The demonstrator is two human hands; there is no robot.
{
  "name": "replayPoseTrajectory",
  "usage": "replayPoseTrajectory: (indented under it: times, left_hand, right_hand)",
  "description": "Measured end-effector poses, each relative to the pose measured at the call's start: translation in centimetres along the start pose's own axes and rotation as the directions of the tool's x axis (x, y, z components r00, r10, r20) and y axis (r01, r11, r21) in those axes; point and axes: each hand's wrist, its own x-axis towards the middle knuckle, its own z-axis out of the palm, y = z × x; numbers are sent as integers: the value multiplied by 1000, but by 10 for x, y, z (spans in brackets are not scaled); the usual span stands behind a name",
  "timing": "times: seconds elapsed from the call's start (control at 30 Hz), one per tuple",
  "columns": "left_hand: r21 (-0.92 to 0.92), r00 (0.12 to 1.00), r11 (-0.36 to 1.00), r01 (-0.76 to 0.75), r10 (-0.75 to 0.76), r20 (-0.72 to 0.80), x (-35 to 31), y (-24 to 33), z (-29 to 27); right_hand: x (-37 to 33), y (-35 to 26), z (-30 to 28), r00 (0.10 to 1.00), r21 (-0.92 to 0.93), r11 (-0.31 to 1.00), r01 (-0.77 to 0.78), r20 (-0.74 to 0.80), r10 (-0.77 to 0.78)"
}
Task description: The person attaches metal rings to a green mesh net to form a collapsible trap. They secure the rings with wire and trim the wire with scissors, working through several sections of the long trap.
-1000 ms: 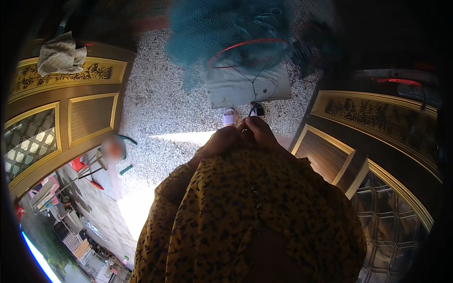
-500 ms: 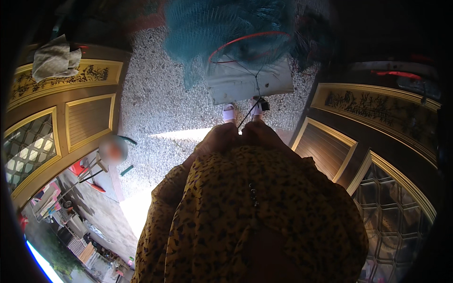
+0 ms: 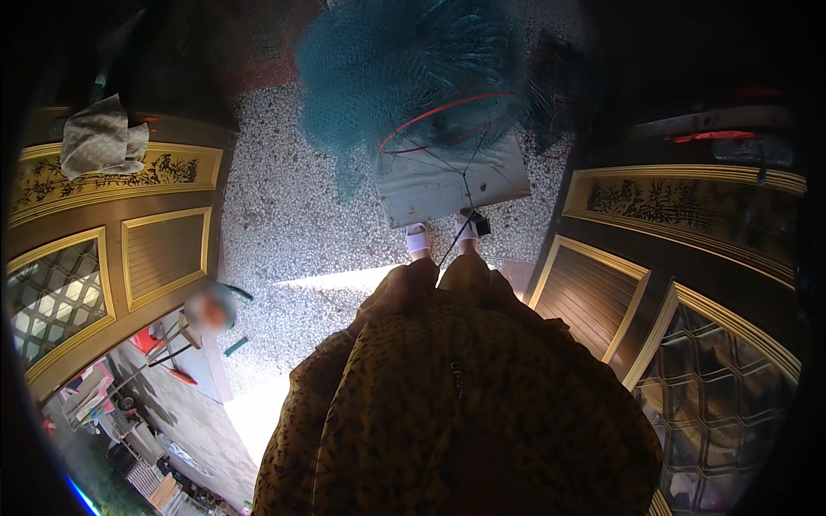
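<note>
Both hands, left hand [image 3: 403, 291] and right hand [image 3: 475, 273], sit closed together at frame centre on a thin dark cord [image 3: 460, 211] running up to the teal net [image 3: 404, 73] at top centre, so a steady, even pull seems best.

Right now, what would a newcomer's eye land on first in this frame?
First, the big heap of teal netting with a red hoop, lying at the top centre on the speckled floor and partly over a grey board. Next, the person's two hands, left hand and right hand, close together at mid-frame above a yellow patterned garment, with a dark cord running toward the net. Dark gold-trimmed door panels flank both sides.
</note>
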Motion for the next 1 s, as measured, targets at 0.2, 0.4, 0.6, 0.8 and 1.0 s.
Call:
replayPoseTrajectory:
  times: [0.2, 0.4, 0.6, 0.8, 1.0]
  left_hand:
    - [316, 986, 949, 11, -64, 157, 21, -23, 26]
    - [225, 948, 963, -147, 73, 309, 25, -6, 2]
    - [-418, 985, 897, 143, -169, -26, 35, 34, -22]
    - [-12, 811, 848, -529, 502, -301, 73, 42, -24]
    - [-228, 888, 897, -378, 282, -363, 84, 47, -29]
  right_hand:
    - [-5, -52, -20, 999, -54, 999, -9, 34, 10]
    - [14, -59, -8, 983, 225, 957, -181, 8, 184]
    - [3, -73, -19, 994, -449, 894, -6, -104, -45]
    - [1, -128, -31, 994, -650, 758, 60, 105, 11]
    - [36, -171, -53, 961, -702, 658, 271, 238, -141]
